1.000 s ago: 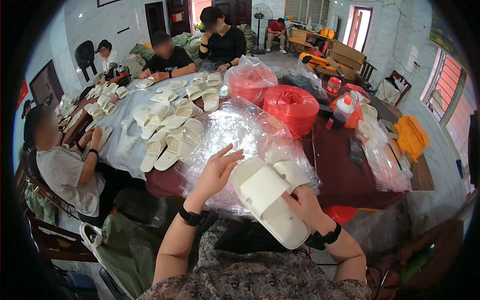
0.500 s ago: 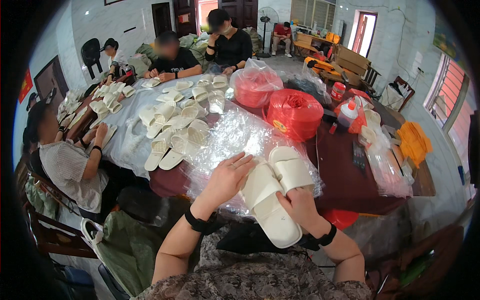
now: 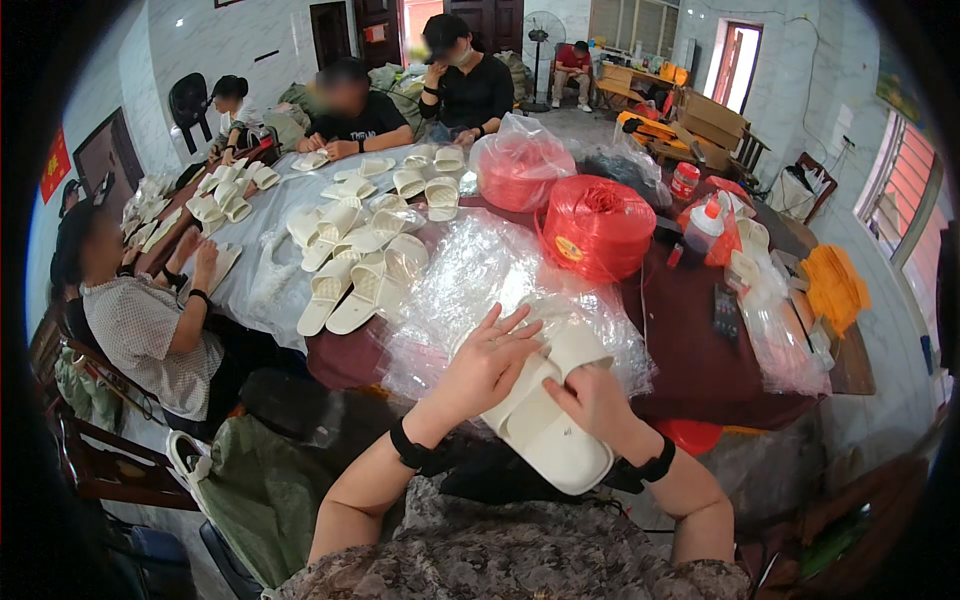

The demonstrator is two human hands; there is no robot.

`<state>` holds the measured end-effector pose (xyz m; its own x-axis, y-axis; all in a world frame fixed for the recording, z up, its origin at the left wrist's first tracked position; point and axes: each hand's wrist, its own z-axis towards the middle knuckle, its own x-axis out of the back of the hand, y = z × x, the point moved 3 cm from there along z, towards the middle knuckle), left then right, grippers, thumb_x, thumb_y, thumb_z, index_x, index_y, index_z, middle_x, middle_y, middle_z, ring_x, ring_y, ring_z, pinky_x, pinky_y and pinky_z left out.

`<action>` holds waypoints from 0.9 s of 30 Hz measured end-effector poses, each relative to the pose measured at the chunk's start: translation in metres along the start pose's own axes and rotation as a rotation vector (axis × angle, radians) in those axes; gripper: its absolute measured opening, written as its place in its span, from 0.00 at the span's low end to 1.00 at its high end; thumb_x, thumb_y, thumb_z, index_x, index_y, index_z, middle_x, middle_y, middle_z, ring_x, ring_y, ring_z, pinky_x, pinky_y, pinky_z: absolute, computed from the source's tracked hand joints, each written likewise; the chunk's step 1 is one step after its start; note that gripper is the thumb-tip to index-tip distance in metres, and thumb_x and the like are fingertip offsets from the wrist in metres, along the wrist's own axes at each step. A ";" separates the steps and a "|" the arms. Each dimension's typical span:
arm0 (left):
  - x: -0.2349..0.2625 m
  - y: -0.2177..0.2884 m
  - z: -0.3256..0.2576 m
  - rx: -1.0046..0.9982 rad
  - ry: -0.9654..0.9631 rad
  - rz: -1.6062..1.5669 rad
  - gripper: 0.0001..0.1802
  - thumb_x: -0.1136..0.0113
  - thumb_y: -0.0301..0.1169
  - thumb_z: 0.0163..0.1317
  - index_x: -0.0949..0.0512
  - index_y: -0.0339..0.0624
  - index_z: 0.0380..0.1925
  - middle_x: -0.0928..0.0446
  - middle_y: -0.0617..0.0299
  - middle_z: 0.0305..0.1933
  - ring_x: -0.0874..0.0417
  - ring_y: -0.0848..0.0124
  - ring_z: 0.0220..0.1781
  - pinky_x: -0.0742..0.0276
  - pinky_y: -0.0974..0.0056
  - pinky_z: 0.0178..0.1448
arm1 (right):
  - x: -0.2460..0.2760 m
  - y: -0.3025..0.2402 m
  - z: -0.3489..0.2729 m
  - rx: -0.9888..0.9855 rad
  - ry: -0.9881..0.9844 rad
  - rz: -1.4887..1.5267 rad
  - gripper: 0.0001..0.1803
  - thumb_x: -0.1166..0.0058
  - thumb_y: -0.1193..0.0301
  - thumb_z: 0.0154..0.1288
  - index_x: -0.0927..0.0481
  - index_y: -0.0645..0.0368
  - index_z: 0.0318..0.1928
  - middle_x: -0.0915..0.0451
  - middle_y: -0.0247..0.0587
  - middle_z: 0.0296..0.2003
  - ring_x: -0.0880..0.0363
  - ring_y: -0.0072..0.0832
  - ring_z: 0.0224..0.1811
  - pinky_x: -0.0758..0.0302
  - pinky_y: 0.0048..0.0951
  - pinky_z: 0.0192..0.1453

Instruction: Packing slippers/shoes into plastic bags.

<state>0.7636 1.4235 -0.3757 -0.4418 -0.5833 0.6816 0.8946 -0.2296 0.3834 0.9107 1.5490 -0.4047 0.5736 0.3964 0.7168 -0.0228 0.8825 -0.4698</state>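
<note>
A pair of cream slippers is in front of me at the table's near edge. The nearer slipper (image 3: 560,452) is tilted with its sole end toward me; the other slipper (image 3: 578,345) lies partly behind it. My right hand (image 3: 597,408) is closed around their right side, thumb on top, its other fingers partly hidden. My left hand (image 3: 495,358) rests against the nearer slipper's far left part with its fingers spread. Just beyond are clear plastic bags (image 3: 490,260), spread in a shiny pile. Several more cream slippers (image 3: 365,280) lie to the left of the bags.
Rolls of red plastic twine (image 3: 598,232) stand beyond the bags. A bottle with a red cap (image 3: 704,228) and a dark remote control (image 3: 724,310) lie to the right on the maroon tablecloth (image 3: 670,345). Co-workers sit along the left and far sides. A green sack (image 3: 265,490) is at my left.
My left hand has slid right with its fingers spreading. The farther slipper has shifted lower behind the nearer one, and my right hand has turned slightly over them.
</note>
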 end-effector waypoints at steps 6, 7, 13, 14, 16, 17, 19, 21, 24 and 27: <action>-0.007 0.011 0.000 0.067 0.054 -0.262 0.17 0.50 0.18 0.60 0.21 0.41 0.47 0.24 0.52 0.62 0.32 0.53 0.72 0.49 0.44 0.77 | -0.006 -0.003 0.010 -0.076 0.102 0.066 0.23 0.40 0.63 0.65 0.27 0.67 0.18 0.26 0.58 0.19 0.24 0.52 0.23 0.33 0.45 0.26; -0.007 0.010 -0.002 0.070 0.055 -0.259 0.17 0.50 0.18 0.60 0.21 0.41 0.47 0.24 0.52 0.62 0.32 0.53 0.72 0.49 0.44 0.77 | -0.008 -0.002 0.013 -0.073 0.100 0.069 0.23 0.40 0.63 0.65 0.27 0.67 0.18 0.26 0.58 0.19 0.24 0.52 0.23 0.33 0.45 0.26; -0.014 0.016 -0.003 0.125 0.063 -0.323 0.19 0.53 0.18 0.61 0.21 0.44 0.50 0.25 0.54 0.65 0.36 0.53 0.74 0.56 0.43 0.79 | -0.021 0.015 0.013 -0.197 0.080 0.001 0.16 0.41 0.65 0.63 0.23 0.67 0.27 0.22 0.60 0.25 0.22 0.55 0.30 0.27 0.48 0.34; -0.016 0.023 -0.001 0.105 0.032 -0.294 0.19 0.52 0.18 0.61 0.21 0.43 0.50 0.26 0.54 0.65 0.36 0.54 0.74 0.56 0.44 0.79 | -0.027 0.021 0.014 -0.142 0.078 -0.018 0.16 0.40 0.65 0.62 0.23 0.67 0.27 0.22 0.59 0.25 0.22 0.54 0.30 0.27 0.47 0.34; -0.020 0.029 0.000 0.081 -0.036 -0.310 0.17 0.51 0.18 0.63 0.21 0.41 0.50 0.26 0.53 0.66 0.36 0.55 0.74 0.56 0.45 0.79 | -0.034 0.031 0.010 -0.094 0.079 -0.039 0.16 0.40 0.65 0.62 0.23 0.67 0.27 0.22 0.58 0.26 0.22 0.53 0.30 0.27 0.46 0.34; -0.023 0.030 -0.001 0.083 -0.038 -0.307 0.17 0.51 0.18 0.63 0.21 0.41 0.50 0.26 0.53 0.66 0.36 0.55 0.74 0.56 0.45 0.79 | -0.029 0.024 0.016 -0.121 0.124 0.183 0.16 0.40 0.65 0.62 0.23 0.66 0.28 0.22 0.57 0.25 0.22 0.53 0.30 0.28 0.46 0.33; -0.030 0.031 -0.006 0.078 -0.026 -0.436 0.16 0.49 0.19 0.64 0.20 0.39 0.50 0.27 0.52 0.66 0.37 0.56 0.75 0.54 0.46 0.79 | -0.032 0.021 0.025 -0.147 0.171 0.409 0.16 0.40 0.64 0.63 0.23 0.66 0.28 0.22 0.56 0.25 0.23 0.53 0.29 0.28 0.46 0.33; -0.033 0.027 -0.008 0.084 -0.006 -0.445 0.16 0.48 0.20 0.64 0.20 0.39 0.51 0.28 0.51 0.67 0.37 0.56 0.75 0.54 0.46 0.79 | -0.047 0.037 0.031 -0.290 0.155 0.303 0.16 0.42 0.63 0.66 0.24 0.64 0.29 0.23 0.54 0.24 0.25 0.52 0.28 0.29 0.48 0.33; -0.028 0.026 -0.006 0.068 -0.016 -0.460 0.15 0.45 0.21 0.62 0.20 0.38 0.49 0.28 0.49 0.66 0.37 0.53 0.75 0.50 0.47 0.78 | -0.057 0.041 0.041 0.114 0.343 -0.058 0.19 0.44 0.60 0.68 0.24 0.64 0.29 0.24 0.54 0.23 0.26 0.53 0.28 0.31 0.50 0.34; -0.005 0.029 -0.012 -0.045 0.002 -0.323 0.18 0.41 0.22 0.59 0.21 0.38 0.51 0.30 0.48 0.67 0.38 0.48 0.74 0.46 0.47 0.76 | -0.058 0.039 0.044 0.135 0.308 -0.107 0.14 0.45 0.64 0.70 0.18 0.64 0.37 0.24 0.48 0.23 0.27 0.48 0.24 0.33 0.46 0.28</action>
<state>0.7921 1.4106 -0.3750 -0.7031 -0.4765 0.5279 0.7104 -0.4373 0.5515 0.8402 1.5717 -0.4416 0.7984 0.2226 0.5594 -0.0452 0.9487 -0.3130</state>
